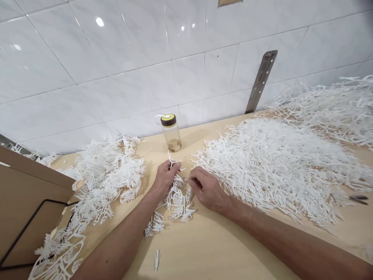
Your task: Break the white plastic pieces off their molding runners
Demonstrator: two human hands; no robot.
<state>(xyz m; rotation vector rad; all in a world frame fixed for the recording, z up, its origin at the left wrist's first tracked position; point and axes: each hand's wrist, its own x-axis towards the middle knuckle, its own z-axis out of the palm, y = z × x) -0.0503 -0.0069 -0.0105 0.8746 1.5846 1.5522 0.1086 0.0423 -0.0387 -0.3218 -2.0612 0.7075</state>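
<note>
My left hand (165,178) is closed on a white branching plastic sprig, whose tips stick out past the thumb. Below that hand a white branched strand (178,199) hangs or lies over the table, with a denser tuft at its lower left end. Just to the right, my right hand (210,189) is closed in a pinch beside the strand; what its fingertips hold is too small to make out. A single short white sprig (157,259) lies on the table nearer to me.
A large heap of white sprigs (276,163) covers the right side, with dark pliers or scissors (359,199) at its edge. A tangled white pile (107,171) lies left, beside a cardboard box (32,194). A lidded bottle (172,134) stands near the tiled wall (122,97).
</note>
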